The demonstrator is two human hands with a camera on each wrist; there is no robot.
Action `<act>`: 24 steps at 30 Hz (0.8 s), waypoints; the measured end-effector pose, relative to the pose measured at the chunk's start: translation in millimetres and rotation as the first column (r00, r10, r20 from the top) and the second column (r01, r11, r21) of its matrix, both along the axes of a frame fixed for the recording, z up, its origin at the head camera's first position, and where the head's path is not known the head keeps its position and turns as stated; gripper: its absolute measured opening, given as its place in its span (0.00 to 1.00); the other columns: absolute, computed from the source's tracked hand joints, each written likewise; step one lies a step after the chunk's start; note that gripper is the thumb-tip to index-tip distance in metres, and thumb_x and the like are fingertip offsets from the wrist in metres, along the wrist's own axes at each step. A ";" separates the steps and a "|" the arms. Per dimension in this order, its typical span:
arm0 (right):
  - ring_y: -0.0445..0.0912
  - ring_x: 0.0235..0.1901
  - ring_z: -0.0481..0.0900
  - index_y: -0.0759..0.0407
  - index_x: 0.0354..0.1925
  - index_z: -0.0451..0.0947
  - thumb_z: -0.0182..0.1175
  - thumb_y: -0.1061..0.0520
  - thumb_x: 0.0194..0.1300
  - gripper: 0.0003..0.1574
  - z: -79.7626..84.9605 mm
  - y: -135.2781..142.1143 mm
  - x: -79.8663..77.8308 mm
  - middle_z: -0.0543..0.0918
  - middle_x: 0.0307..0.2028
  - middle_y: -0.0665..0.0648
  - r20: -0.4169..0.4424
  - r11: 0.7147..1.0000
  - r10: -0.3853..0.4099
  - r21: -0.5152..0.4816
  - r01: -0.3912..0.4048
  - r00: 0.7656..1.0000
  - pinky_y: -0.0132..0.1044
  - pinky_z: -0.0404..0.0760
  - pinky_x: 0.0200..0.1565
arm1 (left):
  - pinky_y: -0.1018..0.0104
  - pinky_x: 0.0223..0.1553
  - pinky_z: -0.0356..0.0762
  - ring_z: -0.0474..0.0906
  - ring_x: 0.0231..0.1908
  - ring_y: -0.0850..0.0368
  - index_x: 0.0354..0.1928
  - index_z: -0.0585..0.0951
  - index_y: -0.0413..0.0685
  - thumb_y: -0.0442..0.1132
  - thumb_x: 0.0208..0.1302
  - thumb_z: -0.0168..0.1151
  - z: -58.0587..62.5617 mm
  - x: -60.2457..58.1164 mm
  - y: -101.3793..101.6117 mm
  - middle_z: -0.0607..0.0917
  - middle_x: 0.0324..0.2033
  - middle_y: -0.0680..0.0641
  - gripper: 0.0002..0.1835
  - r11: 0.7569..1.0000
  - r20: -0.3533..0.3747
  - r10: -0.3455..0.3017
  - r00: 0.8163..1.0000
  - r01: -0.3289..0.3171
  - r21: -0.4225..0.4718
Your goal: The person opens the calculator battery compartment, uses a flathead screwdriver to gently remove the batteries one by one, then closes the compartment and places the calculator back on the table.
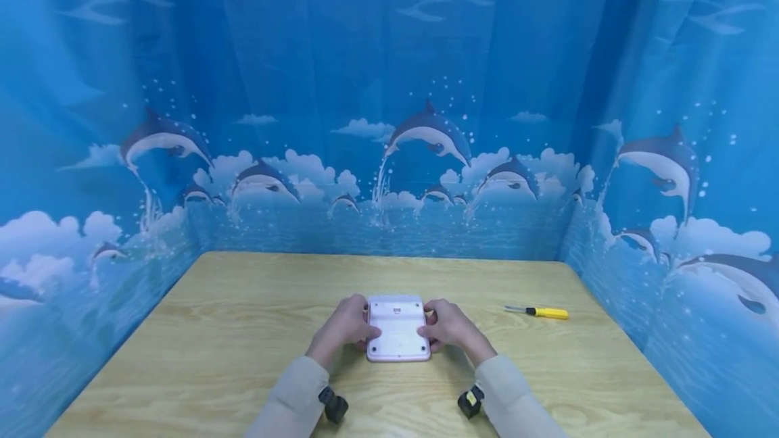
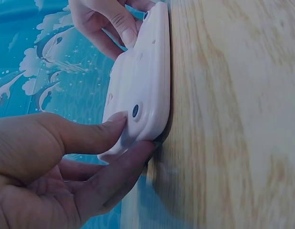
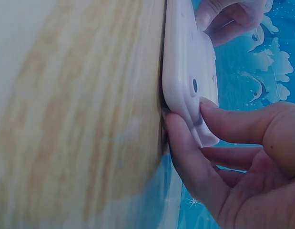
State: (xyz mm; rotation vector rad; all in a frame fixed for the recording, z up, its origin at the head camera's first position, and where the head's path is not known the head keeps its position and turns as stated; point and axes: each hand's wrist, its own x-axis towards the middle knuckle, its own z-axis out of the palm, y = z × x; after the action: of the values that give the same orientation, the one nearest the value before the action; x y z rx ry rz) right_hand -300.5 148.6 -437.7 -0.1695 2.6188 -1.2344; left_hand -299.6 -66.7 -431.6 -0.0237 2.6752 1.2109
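A pale pink calculator point(image 1: 398, 340) lies face down at the middle of the table, its back with dark round feet turned up. My left hand point(image 1: 349, 322) grips its left edge, thumb on the back and fingers at the side and under the rim. On the opposite edge my right hand point(image 1: 452, 324) pinches it the same way. In the left wrist view the left thumb presses beside a round foot point(image 2: 136, 110) near a corner. The right wrist view shows the right index fingertip at the lower rim of the calculator point(image 3: 180, 71), close to the tabletop. Its front face is hidden.
A screwdriver point(image 1: 550, 313) with a yellow and black handle lies to the right, its shaft pointing left. The wood-grain table point(image 1: 255, 289) is bordered at the back and sides by a blue dolphin-print curtain point(image 1: 377, 235). Small black cameras point(image 1: 333, 405) are strapped at both wrists.
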 end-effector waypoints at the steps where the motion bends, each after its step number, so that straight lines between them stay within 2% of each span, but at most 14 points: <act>1: 0.48 0.27 0.83 0.73 0.66 0.70 0.66 0.67 0.65 0.33 -0.5 0.2 0.2 0.77 0.36 0.62 0.002 1.000 -0.001 -0.002 0.001 1.000 0.37 0.89 0.27 | 0.66 0.25 0.86 0.82 0.27 0.52 0.51 0.80 0.32 0.28 0.57 0.74 0.1 0.1 0.1 0.81 0.31 0.42 0.21 1.000 -0.001 -0.003 1.000 0.003 0.002; 11: 0.48 0.27 0.83 0.74 0.67 0.69 0.66 0.67 0.65 0.35 -1.5 1.3 -1.9 0.78 0.37 0.62 0.017 1.000 -0.006 -0.007 0.007 1.000 0.37 0.89 0.28 | 0.66 0.25 0.86 0.82 0.25 0.52 0.47 0.80 0.33 0.28 0.56 0.74 1.9 1.2 1.3 0.81 0.30 0.42 0.17 1.000 -0.018 -0.010 1.000 0.010 0.001; 24: 0.48 0.26 0.84 0.74 0.66 0.69 0.65 0.67 0.66 0.33 0.0 -1.5 -2.5 0.79 0.38 0.62 0.026 1.000 -0.017 -0.011 0.017 1.000 0.38 0.89 0.27 | 0.66 0.26 0.86 0.82 0.26 0.52 0.54 0.80 0.32 0.29 0.58 0.73 -3.4 -0.5 -0.3 0.81 0.31 0.42 0.22 1.000 -0.020 0.013 1.000 -0.013 0.016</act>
State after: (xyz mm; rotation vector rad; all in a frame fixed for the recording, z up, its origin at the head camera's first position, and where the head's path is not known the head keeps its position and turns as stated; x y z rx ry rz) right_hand -303.0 147.1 -437.7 -0.1327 2.5971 -1.2493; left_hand -300.1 -67.0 -435.1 -0.0266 2.6860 1.2425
